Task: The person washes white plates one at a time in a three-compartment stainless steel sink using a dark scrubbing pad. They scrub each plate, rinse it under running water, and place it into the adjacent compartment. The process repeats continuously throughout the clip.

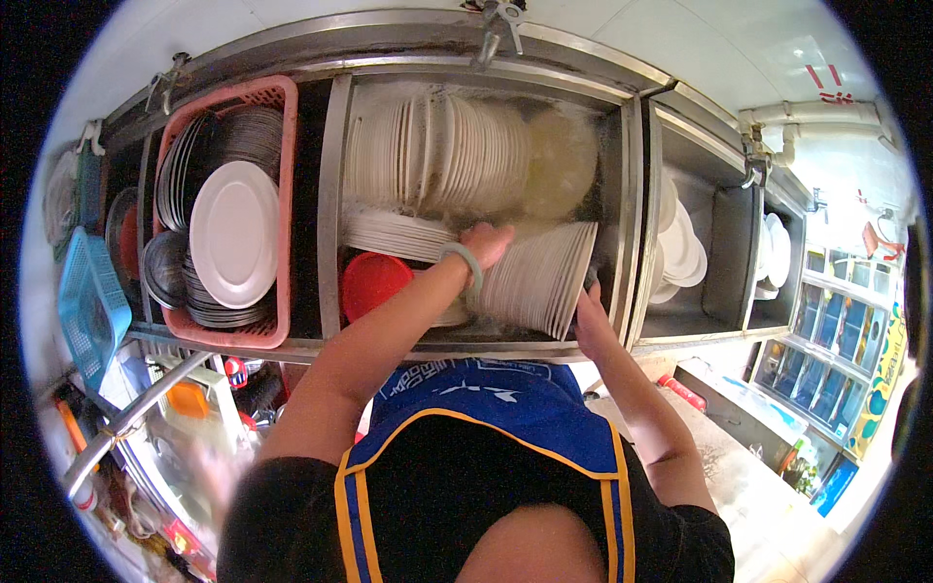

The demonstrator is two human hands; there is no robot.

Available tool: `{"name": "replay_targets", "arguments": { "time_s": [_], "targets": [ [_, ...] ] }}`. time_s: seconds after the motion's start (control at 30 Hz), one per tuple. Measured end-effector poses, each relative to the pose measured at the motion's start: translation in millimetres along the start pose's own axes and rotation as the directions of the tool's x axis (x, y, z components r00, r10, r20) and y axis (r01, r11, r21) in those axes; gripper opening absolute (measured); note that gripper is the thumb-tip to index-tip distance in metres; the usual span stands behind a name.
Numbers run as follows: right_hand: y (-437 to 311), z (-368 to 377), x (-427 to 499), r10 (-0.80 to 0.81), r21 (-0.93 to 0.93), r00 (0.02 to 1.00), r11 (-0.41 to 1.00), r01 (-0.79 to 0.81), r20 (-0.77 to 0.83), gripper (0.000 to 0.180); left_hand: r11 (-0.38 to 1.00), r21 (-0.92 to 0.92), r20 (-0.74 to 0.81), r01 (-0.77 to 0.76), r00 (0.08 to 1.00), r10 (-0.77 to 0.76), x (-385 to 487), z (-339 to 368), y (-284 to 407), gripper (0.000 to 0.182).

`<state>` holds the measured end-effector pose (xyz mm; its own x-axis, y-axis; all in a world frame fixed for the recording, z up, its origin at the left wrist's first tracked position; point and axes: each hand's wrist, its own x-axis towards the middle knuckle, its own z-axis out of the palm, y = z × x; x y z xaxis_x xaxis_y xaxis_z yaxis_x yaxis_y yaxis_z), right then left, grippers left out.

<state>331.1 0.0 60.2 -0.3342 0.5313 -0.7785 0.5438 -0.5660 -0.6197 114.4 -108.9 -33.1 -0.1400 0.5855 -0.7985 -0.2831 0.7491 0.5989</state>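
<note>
A row of white plates (536, 273) stands on edge in the water of a steel sink, close to the near right corner. My left hand (490, 244), with a pale bracelet at the wrist, rests at the left end of this row. At its right end is my right hand (594, 313), next to a dark object too hidden to name; its fingers are partly out of sight. Behind them stand more white plates (474, 153), with a round, yellowish plate (565, 164) under the water. A stack of white plates (397, 235) and a red bowl (373, 284) lie left of my left hand.
A pink plastic basket (289, 211) holds dark plates and a white oval plate (235, 233) at left. A blue basket (95, 299) hangs beyond it. White plates (678, 240) lie in the right-hand sink. A metal tap (496, 33) juts over the middle sink.
</note>
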Motion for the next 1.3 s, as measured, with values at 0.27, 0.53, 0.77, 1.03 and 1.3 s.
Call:
{"name": "replay_targets", "arguments": {
  "time_s": [0.27,0.53,0.77,1.03,1.3],
  "targets": [
    [13,11,123,-0.101,0.184,0.991,0.976,0.117,-0.093,0.074,0.455,0.847,-0.204,-0.274,0.623,0.755,-56,62,-14,0.088],
    [18,22,106,-0.381,-0.141,0.91,0.922,0.36,-0.163,0.073,0.477,0.836,-0.022,-0.272,0.852,0.524,-10,50,33,0.066],
    [11,11,25,-0.711,-0.754,0.626,0.209,0.623,0.32,0.07,0.545,0.695,-0.027,-0.469,0.741,0.672,52,14,35,0.032],
    [-11,25,161,0.054,-0.033,0.997,0.998,-0.053,0.053,0.054,0.383,0.893,-0.068,-0.236,0.771,0.634,-38,31,-1,0.049],
    [-9,3,103,0.154,-0.454,0.984,0.872,-0.18,-0.095,0.073,0.265,0.929,0.009,-0.259,0.731,0.682,-62,13,-23,0.059]
  ]
}}
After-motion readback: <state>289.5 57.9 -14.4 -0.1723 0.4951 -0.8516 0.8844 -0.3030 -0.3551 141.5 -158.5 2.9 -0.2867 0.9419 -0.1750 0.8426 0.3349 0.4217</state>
